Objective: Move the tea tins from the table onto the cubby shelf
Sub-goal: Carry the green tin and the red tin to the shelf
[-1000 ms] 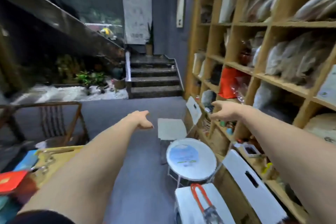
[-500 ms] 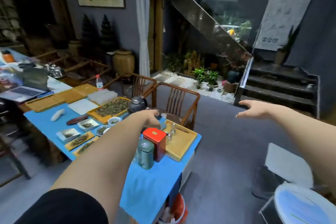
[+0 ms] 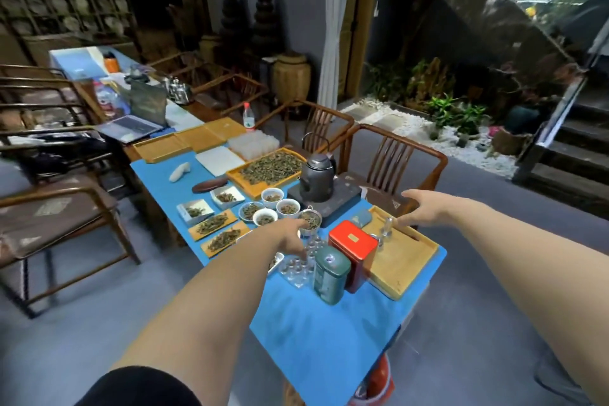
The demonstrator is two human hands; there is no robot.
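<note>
A green tea tin (image 3: 330,273) stands upright on the blue table (image 3: 316,333) near its front end. Directly behind it, touching or nearly so, stands a red square tea tin (image 3: 352,252). My left hand (image 3: 291,236) hovers just left of the tins, fingers hanging down over a cluster of small glass cups, holding nothing. My right hand (image 3: 420,211) reaches out above a wooden tray (image 3: 400,260) to the right of the red tin, fingers spread and empty. The cubby shelf is out of view.
Bowls and trays of loose tea (image 3: 273,168), a dark kettle (image 3: 318,176) on a black base, and glass cups (image 3: 298,265) crowd the table. Wooden chairs (image 3: 392,158) stand behind and to the left. A red bin (image 3: 379,382) sits under the table end.
My view has swung left from the shelf to the table. Both arms now reach over the table end, and the two tins are closer and more central.
</note>
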